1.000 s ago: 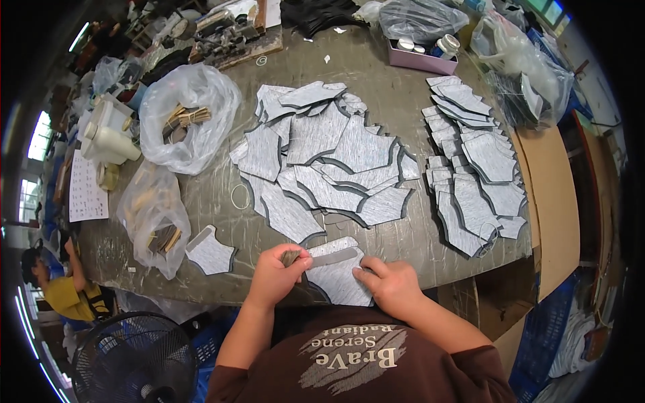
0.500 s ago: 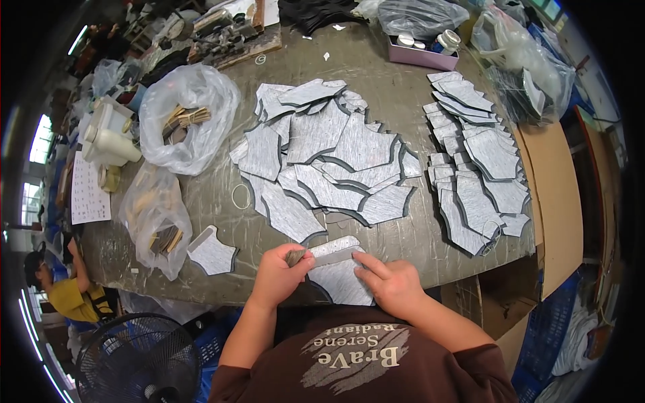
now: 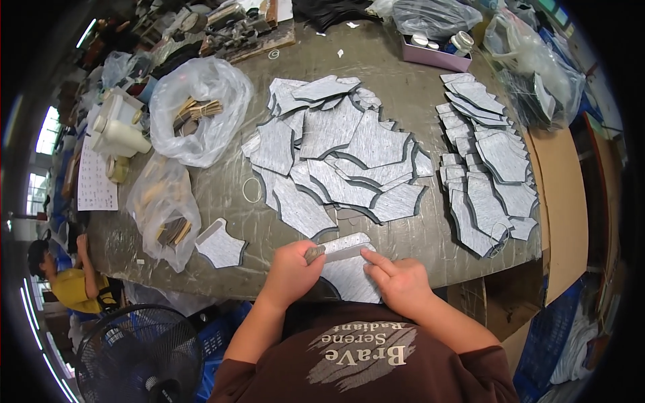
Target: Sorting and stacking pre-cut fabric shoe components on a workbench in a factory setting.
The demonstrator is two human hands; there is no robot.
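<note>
At the table's near edge lies a grey cut-out piece of sheet material (image 3: 355, 281) with a curved dark edge. A narrow, smooth grey strip (image 3: 345, 253) lies across its upper part. My left hand (image 3: 293, 274) is closed round a small stack of strips (image 3: 314, 254), at the left end of that strip. My right hand (image 3: 405, 283) rests on the piece's right side, index and middle fingers stretched out, the index fingertip at the strip's right end. To the left lies another cut piece (image 3: 223, 247) bearing a similar strip.
A loose heap of grey cut pieces (image 3: 336, 144) covers the table's middle; overlapping rows (image 3: 500, 158) lie right. Plastic bags with bundled strips (image 3: 161, 124) (image 3: 158, 201) stand left. A pink box (image 3: 437, 59) holds bottles. A fan (image 3: 138, 356) and a person in yellow (image 3: 74, 285) are lower left.
The whole view has shifted slightly, so the table's contents appear a little further right. Both hands keep nearly the same hold and place on the piece and strip.
</note>
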